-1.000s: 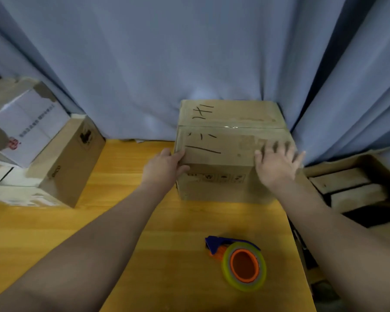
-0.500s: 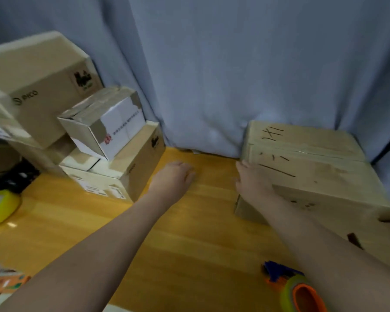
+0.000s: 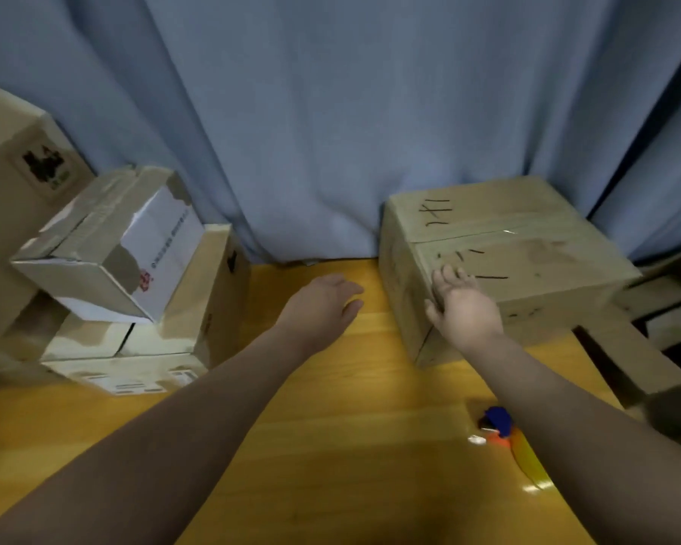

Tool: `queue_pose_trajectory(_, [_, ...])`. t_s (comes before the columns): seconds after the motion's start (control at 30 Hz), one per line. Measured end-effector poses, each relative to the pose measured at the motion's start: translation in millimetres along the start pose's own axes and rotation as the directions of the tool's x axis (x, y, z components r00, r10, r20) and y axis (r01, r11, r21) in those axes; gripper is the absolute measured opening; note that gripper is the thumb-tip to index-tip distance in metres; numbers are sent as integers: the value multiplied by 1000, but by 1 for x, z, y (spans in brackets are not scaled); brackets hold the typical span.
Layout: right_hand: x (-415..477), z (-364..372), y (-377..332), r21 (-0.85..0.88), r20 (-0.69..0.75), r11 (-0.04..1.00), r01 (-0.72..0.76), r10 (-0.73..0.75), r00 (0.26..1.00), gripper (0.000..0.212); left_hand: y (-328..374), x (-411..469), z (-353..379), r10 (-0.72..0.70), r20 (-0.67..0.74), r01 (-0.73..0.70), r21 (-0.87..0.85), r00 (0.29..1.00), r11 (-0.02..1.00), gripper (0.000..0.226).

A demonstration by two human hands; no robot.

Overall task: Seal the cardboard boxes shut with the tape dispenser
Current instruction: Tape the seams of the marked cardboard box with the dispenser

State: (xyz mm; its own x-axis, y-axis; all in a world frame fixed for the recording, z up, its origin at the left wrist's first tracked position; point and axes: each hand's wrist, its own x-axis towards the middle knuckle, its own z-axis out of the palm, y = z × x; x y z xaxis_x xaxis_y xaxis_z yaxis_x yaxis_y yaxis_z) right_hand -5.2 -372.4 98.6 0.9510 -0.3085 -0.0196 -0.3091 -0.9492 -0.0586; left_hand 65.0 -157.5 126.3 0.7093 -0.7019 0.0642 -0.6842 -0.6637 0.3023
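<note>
**Turning from the taped box toward the stack at left**

Letting go on one side, the left hand [image 3: 323, 304] has come off the taped box [image 3: 527, 261] it flanked a second ago. It now hangs over bare table [image 3: 331, 426], fingers loosely extended and holding nothing. The right hand [image 3: 462, 304] has shifted from the box's right front to its near left corner, where it lies flat with straight fingers and grips nothing.

A tape strip runs along the box's top seam, so this box looks finished. The next one probably comes from the stack at left, where a small white-sided box [image 3: 111, 249] sits tilted on a flatter carton [image 3: 197, 300].

The tape dispenser [image 3: 506, 430] lies on the near right of the table, partly hidden under the right forearm.

The taped box is backed against the curtain [image 3: 331, 112] at the far side, and the table's right edge is close beside it, leaving little room there. An open lane of tabletop runs between box and stack, wide enough to work in.
</note>
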Motion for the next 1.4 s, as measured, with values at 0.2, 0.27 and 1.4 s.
queue_pose_trajectory(0.2, [-55,4,41,370,-58,846,384,-391,918,59,16,22,15,123,54,-134,333,991,933,71])
queue_pose_trajectory(0.27, [-60,7,61,456,-88,774,438,-451,888,56,17,23,25,171,164,-227,431,971,873,71])
queue_pose_trajectory(1.4, [-95,75,238,398,662,916,-55,-245,708,118,130,32,78,156,129,-195,395,979,898,76])
